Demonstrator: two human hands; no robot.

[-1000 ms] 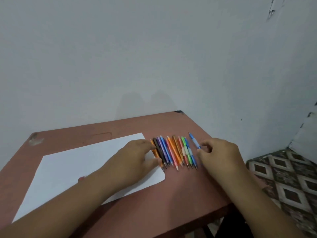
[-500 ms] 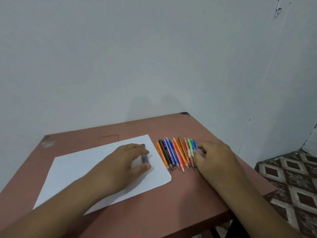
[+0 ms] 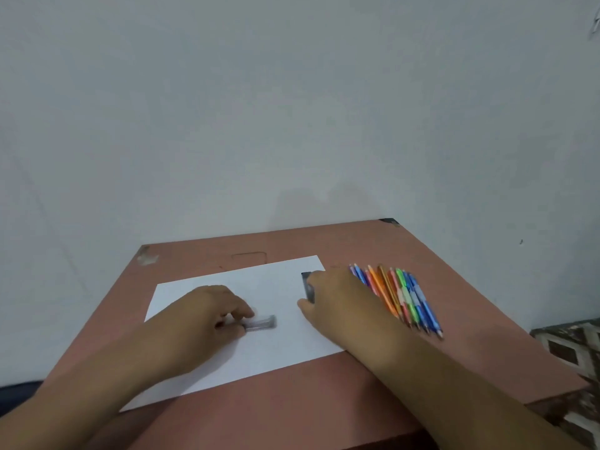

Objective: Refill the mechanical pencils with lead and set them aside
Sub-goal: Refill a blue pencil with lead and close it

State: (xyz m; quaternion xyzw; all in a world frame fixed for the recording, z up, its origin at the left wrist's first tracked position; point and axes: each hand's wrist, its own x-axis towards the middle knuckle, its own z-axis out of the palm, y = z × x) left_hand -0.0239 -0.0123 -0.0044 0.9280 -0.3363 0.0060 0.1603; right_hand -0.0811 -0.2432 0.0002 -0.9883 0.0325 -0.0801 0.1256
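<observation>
Mechanical pencils sit in one tight row on the brown table, right of frame center, just off the right edge of the white paper sheet. Barrels run parallel, tips toward the lower right. Colors I can make out: blue, orange, pink, green, purple. Left end of the row is hidden behind my right hand, so no exact count.

My left hand is on the sheet, left of center. Fingers are curled and pinching a small grey tube, which looks like a lead case. Tube lies roughly horizontal on the paper, its right end sticking out past my fingertips. It's motion-blurred, so I can't read details on it.

My right hand is at center frame, forearm coming in from the lower right and crossing the paper's right edge. Fingers are bent around a small dark rectangular case near the paper's upper right corner. Only its left edge and top show past my fingers and thumb. Contact looks like a grip on it, but most of the case is hidden under the hand.

The two hands are apart, bare paper between them. Neither touches the visible pencils; my right wrist is just beside the row.

Plain grey wall fills the upper frame. Patterned floor tiles show at the lower right.
</observation>
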